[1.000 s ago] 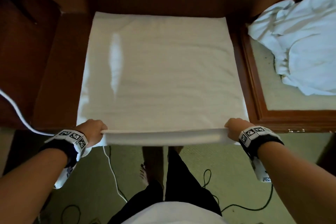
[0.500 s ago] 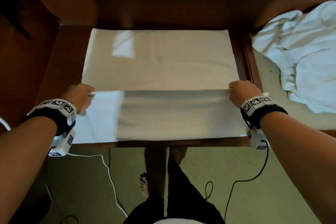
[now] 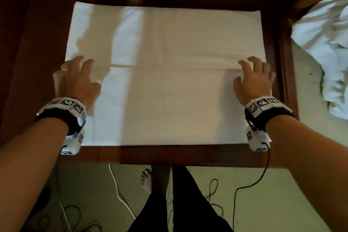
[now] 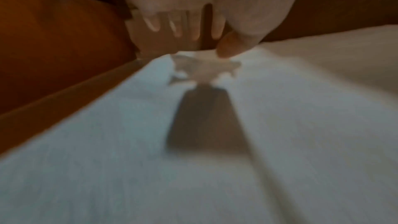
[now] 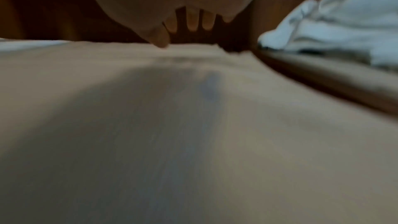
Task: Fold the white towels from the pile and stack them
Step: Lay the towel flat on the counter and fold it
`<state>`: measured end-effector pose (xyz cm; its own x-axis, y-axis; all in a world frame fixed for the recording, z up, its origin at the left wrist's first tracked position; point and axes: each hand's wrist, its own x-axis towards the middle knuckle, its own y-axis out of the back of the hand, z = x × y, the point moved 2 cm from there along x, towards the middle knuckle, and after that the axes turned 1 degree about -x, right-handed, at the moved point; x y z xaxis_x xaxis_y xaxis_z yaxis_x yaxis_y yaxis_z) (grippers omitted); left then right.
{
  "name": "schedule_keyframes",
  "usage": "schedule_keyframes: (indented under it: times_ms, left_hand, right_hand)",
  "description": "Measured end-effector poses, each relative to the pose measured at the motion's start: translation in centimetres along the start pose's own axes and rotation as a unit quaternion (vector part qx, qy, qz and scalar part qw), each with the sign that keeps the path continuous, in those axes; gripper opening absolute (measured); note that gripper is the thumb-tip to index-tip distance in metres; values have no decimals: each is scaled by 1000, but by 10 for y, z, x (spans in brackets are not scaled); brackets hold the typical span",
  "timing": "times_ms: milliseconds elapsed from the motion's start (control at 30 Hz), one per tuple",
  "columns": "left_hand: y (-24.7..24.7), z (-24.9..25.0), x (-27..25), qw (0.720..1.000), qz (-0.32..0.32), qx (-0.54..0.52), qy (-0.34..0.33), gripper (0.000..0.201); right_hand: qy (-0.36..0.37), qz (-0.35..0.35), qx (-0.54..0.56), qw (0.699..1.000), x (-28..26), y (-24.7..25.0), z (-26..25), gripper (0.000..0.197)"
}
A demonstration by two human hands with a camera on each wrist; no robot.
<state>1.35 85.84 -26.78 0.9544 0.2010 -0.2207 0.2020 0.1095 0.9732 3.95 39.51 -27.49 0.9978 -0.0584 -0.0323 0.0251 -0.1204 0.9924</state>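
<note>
A white towel (image 3: 165, 43) lies flat on the dark wooden table (image 3: 169, 154). Its near part is folded over the rest, and the folded edge runs across the middle. My left hand (image 3: 75, 79) is at the left end of that edge with its fingers spread. My right hand (image 3: 254, 79) is at the right end, also spread. In the left wrist view the left hand (image 4: 193, 28) has its thumb on the towel (image 4: 150, 142). In the right wrist view the right hand (image 5: 189, 21) has straight fingers and its thumb tip meets the towel (image 5: 193, 125). Neither hand grips anything.
A crumpled pile of white towels (image 3: 323, 43) lies on a second surface to the right, past a raised wooden rim (image 3: 286, 81); the pile (image 5: 344, 31) also shows in the right wrist view. Cables (image 3: 235, 194) trail on the green floor by my legs.
Both hands carried the towel's near edge from the table's front up and away over the towel, laid it down across the middle and let go; the fingers are now spread.
</note>
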Motion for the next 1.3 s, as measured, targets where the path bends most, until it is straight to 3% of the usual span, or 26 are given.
schedule_keyframes:
  times_ms: [100, 200, 400, 533, 633, 700, 767, 933, 1000, 1067, 1133, 1233, 1300]
  left_hand:
    - [-44, 7, -46, 997, -37, -2, -63, 72]
    - [-82, -5, -83, 993, -93, 6, -67, 74]
    - [-86, -1, -114, 994, -62, -10, -85, 79]
    - [-97, 36, -122, 989, -67, -4, -133, 79]
    - [-105, 40, -125, 990, -54, 13, -131, 78]
    - [-108, 37, -125, 990, -43, 14, -134, 78]
    - [-109, 35, -124, 990, -39, 9, -132, 79]
    - [-108, 38, -123, 990, -45, 14, -129, 80]
    - [-104, 42, -121, 992, -44, 7, -118, 80]
    - [-99, 50, -118, 993, -45, -3, -109, 81]
    - [-95, 62, -114, 991, -42, -5, -125, 81]
    - [-94, 88, -109, 973, -49, 21, -225, 79]
    - [-94, 87, -101, 956, -73, 59, -278, 77]
  right_hand:
    - [2, -80, 21, 997, -47, -32, -6, 59]
    - [16, -151, -10, 988, -101, -57, 0, 67]
    - [-6, -129, 0, 992, -126, -58, -15, 72]
    - [127, -100, 34, 986, -128, -63, -109, 70]
    - [227, -133, 7, 965, -150, -78, -165, 69]
    - [226, -149, -14, 963, -151, -83, -158, 68]
    - [198, -147, -29, 969, -138, -81, -120, 68]
    - [-3, -148, -49, 988, -94, -48, 37, 67]
    - [-57, -149, -52, 986, -86, -40, 66, 70]
    - [-47, -131, -47, 989, -83, -41, 53, 72]
    - [19, -117, -32, 992, -87, -46, 11, 71]
    - [123, -154, -18, 980, -107, -64, -52, 69]
    - [116, -175, -22, 977, -114, -71, -66, 68]
